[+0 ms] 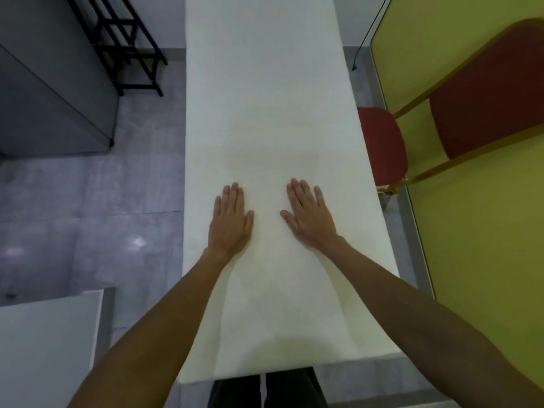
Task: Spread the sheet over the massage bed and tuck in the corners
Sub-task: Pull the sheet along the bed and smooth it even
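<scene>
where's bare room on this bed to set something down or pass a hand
The white sheet is bare from the left hand and right hand to the far end. Grey tiled floor lies open along its left edge; a red padded chair crowds the right.

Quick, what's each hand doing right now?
Left hand: open, flat on the sheet.
Right hand: open, flat on the sheet.

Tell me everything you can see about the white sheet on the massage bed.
The sheet is plain off-white cloth, spread flat in a long, narrow stretch that hides all beneath it. It looks smooth, with faint ripples toward the near end. The left hand and right hand rest palm down on it, side by side, fingers straight. A red chair stands beside its right edge.
</scene>
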`<move>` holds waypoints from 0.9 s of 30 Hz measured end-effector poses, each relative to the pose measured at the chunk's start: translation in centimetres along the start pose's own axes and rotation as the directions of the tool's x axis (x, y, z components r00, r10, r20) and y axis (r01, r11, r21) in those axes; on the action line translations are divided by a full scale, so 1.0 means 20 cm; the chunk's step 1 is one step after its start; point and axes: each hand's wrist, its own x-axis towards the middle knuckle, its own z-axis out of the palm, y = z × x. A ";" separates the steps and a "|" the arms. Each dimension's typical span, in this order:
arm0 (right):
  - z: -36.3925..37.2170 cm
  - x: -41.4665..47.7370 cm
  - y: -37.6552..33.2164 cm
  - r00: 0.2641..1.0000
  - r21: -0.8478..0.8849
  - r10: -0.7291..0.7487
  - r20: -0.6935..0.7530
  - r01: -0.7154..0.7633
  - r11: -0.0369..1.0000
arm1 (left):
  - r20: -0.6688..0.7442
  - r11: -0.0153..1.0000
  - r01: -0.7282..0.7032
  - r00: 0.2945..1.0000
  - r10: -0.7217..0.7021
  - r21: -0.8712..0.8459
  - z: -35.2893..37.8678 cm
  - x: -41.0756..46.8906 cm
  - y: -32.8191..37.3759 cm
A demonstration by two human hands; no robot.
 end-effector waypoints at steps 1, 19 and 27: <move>-0.02 -0.01 0.11 1.000 -0.015 0.006 0.004 -0.006 1.000 | -0.008 0.999 -0.022 1.000 0.022 0.028 0.00 0.01 -0.07; -0.12 0.69 0.11 0.998 0.038 -0.015 -0.066 0.017 0.999 | -0.069 1.000 0.022 0.997 -0.022 0.004 -0.11 0.70 0.13; -0.17 0.80 0.63 0.974 -0.037 0.166 -0.156 -0.174 0.984 | -0.189 0.994 0.095 0.979 -0.082 0.062 -0.11 0.76 -0.31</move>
